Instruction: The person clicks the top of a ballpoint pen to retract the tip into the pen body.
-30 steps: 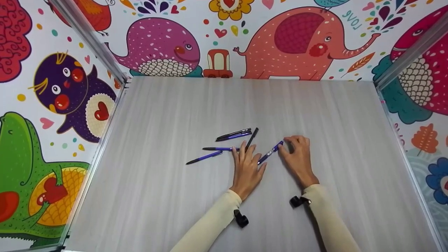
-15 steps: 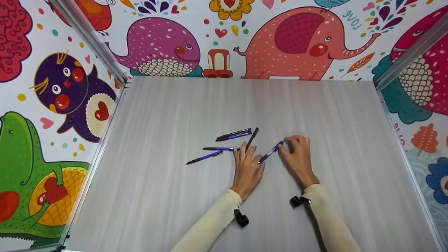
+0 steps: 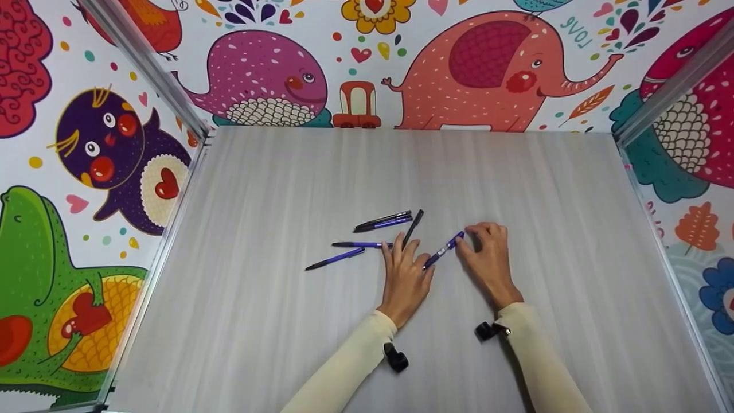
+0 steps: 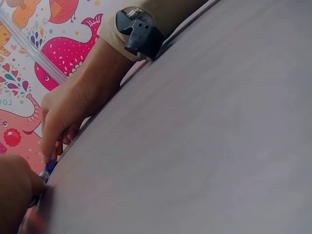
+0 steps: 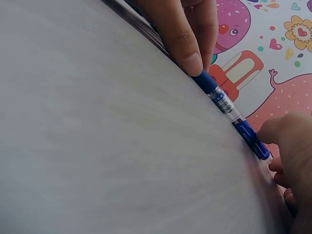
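A blue pen (image 3: pixel 441 253) with a clear, labelled middle lies slanted between my two hands. My left hand (image 3: pixel 403 281) pinches its lower left end between thumb and finger, other fingers spread over the table. At the upper right end, the clip side, my right hand (image 3: pixel 490 258) holds it between thumb and curled fingers. The right wrist view shows the pen's barrel (image 5: pixel 225 103) close up, the left thumb (image 5: pixel 187 51) at its dark blue end. Beneath or beside my left fingertips are the ends of a blue-and-black pen (image 3: pixel 361 245) and a black pen (image 3: pixel 413 226), partly hidden.
Left of my left hand lies another blue-and-black pen (image 3: pixel 335 259). Behind it, a black pen (image 3: pixel 381 219) and a blue one (image 3: pixel 391 222) lie side by side. A pale wood-grain table (image 3: pixel 258 321) is bordered by printed cartoon walls (image 3: pixel 269 74) with metal edges.
Over the last second my left fingers have shifted very slightly around the pen's lower end. My right hand and the other pens stay where they were.
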### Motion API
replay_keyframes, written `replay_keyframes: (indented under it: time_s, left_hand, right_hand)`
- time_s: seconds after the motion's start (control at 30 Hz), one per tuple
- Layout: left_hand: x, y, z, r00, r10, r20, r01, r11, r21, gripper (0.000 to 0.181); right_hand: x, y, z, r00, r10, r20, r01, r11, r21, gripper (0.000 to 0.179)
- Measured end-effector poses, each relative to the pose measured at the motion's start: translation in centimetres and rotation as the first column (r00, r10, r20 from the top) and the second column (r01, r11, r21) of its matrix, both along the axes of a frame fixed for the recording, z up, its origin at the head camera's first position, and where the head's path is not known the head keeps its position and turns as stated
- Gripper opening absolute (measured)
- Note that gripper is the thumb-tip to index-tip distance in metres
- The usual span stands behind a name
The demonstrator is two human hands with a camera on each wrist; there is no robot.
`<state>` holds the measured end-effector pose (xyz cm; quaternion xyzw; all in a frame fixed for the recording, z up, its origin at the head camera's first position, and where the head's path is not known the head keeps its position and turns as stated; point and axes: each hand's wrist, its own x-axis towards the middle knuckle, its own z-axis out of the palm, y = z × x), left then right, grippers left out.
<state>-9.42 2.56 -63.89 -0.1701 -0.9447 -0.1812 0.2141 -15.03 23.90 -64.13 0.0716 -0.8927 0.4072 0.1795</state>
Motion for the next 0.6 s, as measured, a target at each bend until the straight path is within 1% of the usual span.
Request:
replay_keyframes:
  time_s: [0.27,0.6]
  left_hand:
    - [-0.18,-0.03,0.19,1.000,0.000,0.009,0.000,1.000,0.021,0.012]
    - [0.05,-0.10,0.14,1.000,-0.006,0.016,0.005,0.998,0.056,0.009]
  right_hand:
    - [-0.13,0.03,0.04,1.000,0.016,0.000,-0.016,1.000,0.011,0.025]
    - [0.24,0.02,-0.06,0.999,0.040,0.001,-0.040,0.999,-0.021,0.022]
